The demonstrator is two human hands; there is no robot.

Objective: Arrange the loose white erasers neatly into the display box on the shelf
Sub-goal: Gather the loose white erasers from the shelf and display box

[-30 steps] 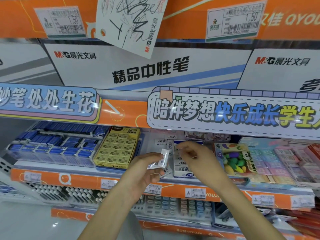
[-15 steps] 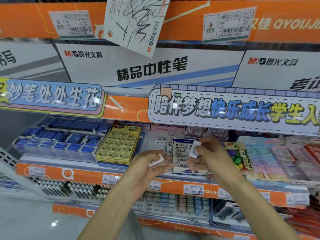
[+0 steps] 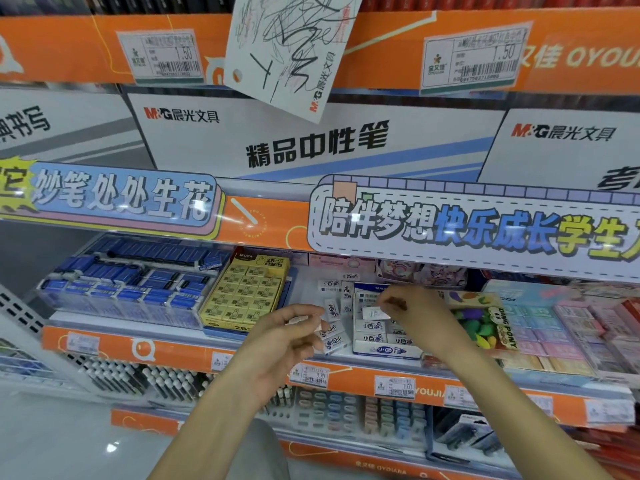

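The white-and-blue display box (image 3: 385, 351) stands at the shelf's front, partly filled with rows of white erasers (image 3: 371, 327). My right hand (image 3: 420, 315) hovers over the box, its fingertips pinching a white eraser (image 3: 372, 312) that lies on the upper rows. Left of the box, several loose white erasers (image 3: 331, 308) lie scattered on the shelf, some upright and some flat. My left hand (image 3: 284, 341) is in front of them, closed on another white eraser (image 3: 299, 319) between thumb and fingers.
A yellow box of 2B erasers (image 3: 244, 296) sits left of the loose pile, with blue erasers (image 3: 131, 284) beyond it. A box of colourful erasers (image 3: 485, 322) and pastel packs (image 3: 561, 327) stand to the right. The shelf banner (image 3: 450, 233) overhangs above.
My right hand has dropped from mid-air onto the box, bringing its eraser down onto the rows. My left hand has stayed in front of the loose pile, still holding its eraser.
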